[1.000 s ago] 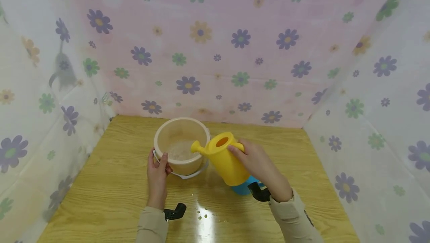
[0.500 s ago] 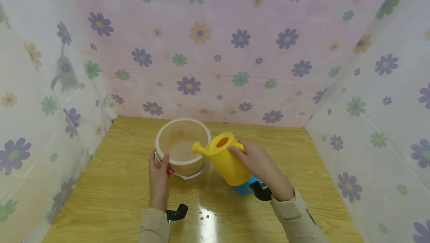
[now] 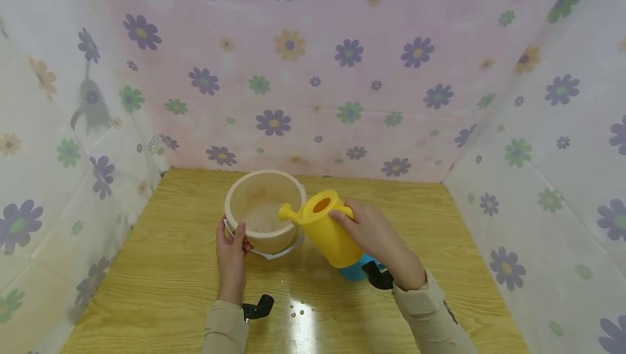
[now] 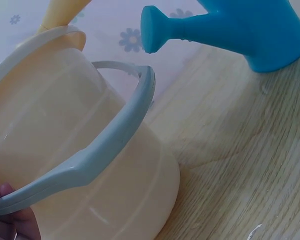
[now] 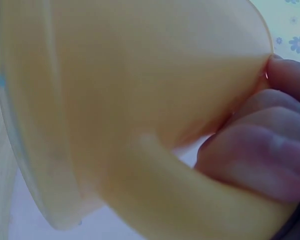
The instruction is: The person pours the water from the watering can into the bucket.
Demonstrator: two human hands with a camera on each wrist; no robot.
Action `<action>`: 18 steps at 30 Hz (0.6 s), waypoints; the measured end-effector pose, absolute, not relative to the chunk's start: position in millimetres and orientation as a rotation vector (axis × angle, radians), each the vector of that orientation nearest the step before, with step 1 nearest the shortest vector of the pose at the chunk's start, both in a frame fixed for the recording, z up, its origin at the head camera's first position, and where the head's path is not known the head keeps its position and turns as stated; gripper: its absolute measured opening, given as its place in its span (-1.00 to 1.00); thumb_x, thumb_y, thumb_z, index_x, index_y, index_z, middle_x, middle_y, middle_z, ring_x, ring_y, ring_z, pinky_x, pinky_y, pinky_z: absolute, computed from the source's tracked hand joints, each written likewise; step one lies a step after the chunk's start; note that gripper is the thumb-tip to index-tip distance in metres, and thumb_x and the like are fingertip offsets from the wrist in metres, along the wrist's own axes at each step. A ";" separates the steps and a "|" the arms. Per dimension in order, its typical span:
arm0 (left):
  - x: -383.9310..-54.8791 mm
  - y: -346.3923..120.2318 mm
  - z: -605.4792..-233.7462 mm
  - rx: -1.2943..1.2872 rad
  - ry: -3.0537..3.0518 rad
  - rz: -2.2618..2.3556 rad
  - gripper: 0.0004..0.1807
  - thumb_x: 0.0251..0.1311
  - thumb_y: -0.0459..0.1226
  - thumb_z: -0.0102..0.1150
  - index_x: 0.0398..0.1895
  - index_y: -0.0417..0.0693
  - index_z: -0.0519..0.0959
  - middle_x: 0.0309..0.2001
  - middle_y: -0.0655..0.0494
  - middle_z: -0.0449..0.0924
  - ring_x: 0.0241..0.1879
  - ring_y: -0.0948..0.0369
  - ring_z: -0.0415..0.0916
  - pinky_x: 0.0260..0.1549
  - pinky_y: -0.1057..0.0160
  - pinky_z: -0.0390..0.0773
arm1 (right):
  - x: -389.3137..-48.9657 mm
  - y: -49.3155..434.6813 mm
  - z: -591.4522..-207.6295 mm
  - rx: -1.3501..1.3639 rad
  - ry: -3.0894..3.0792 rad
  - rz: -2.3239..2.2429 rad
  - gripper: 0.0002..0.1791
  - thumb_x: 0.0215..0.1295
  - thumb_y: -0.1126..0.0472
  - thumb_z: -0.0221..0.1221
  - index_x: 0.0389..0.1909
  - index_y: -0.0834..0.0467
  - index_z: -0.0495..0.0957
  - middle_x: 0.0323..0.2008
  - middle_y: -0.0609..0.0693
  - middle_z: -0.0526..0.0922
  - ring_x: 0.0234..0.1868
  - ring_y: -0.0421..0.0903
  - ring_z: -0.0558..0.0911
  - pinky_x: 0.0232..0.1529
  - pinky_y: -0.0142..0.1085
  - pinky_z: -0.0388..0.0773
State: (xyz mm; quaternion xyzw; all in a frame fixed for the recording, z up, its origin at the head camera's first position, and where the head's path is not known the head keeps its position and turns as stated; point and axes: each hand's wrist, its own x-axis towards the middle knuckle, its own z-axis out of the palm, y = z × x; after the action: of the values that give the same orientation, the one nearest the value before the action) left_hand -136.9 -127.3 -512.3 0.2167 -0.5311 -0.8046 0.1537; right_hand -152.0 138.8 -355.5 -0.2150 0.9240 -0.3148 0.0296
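A beige bucket (image 3: 268, 243) stands on the wooden table, with water in its bottom. My left hand (image 3: 232, 261) holds its near left side, thumb at the rim. In the left wrist view, the fingers (image 4: 25, 222) curl around the grey bucket handle (image 4: 110, 145), which hangs down. My right hand (image 3: 374, 234) grips the handle of a yellow watering can (image 3: 335, 240), tipped left with its spout head over the bucket's right rim. The right wrist view shows those fingers (image 5: 254, 160) wrapped round the can's handle (image 5: 174, 200), close against its body.
A blue watering can (image 4: 274, 37) stands on the table (image 3: 166, 267), partly hidden behind the yellow one in the head view. Several small pebble-like bits (image 3: 298, 309) and wet spots lie near the front. Flower-patterned sheets (image 3: 313, 98) enclose the back and sides.
Both hands, the bucket and the tipped yellow watering can keep practically the same places. Only the ripple pattern on the water in the bucket differs slightly.
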 end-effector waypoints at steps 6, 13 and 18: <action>-135.4 -127.2 -508.5 0.607 -1.525 -2.345 -0.37 0.12 -0.06 0.13 0.25 0.24 0.13 -0.63 0.17 0.35 -0.69 0.29 0.30 -0.63 0.37 0.41 | -150.3 139.2 -352.7 -0.631 2.840 -0.967 -0.55 0.24 -0.23 -0.11 -0.50 0.09 0.35 -0.70 -0.05 0.31 -0.72 -0.16 0.33 -0.67 -0.35 0.31; -135.8 -128.7 -509.9 0.609 -1.516 -2.338 -0.33 0.12 -0.05 0.13 0.28 0.23 0.10 -0.64 0.17 0.34 -0.70 0.28 0.30 -0.63 0.36 0.41 | -150.8 137.2 -350.1 -0.651 2.843 -0.941 -0.53 0.24 -0.24 -0.13 -0.48 0.09 0.35 -0.70 -0.06 0.31 -0.71 -0.17 0.33 -0.66 -0.35 0.31; -136.7 -129.4 -510.7 0.627 -1.527 -2.332 -0.33 0.10 -0.03 0.14 0.27 0.26 0.11 -0.63 0.17 0.35 -0.69 0.29 0.31 -0.61 0.36 0.43 | -150.7 136.6 -349.2 -0.615 2.823 -0.956 -0.53 0.24 -0.24 -0.13 -0.48 0.10 0.36 -0.69 -0.05 0.32 -0.71 -0.16 0.35 -0.66 -0.33 0.33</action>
State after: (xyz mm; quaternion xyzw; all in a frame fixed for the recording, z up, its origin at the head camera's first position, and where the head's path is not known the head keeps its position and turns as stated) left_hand -136.7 -129.4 -510.7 0.2173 -0.5291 -0.8080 0.1414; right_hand -150.7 136.6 -349.2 -0.2019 0.9265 -0.3138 0.0490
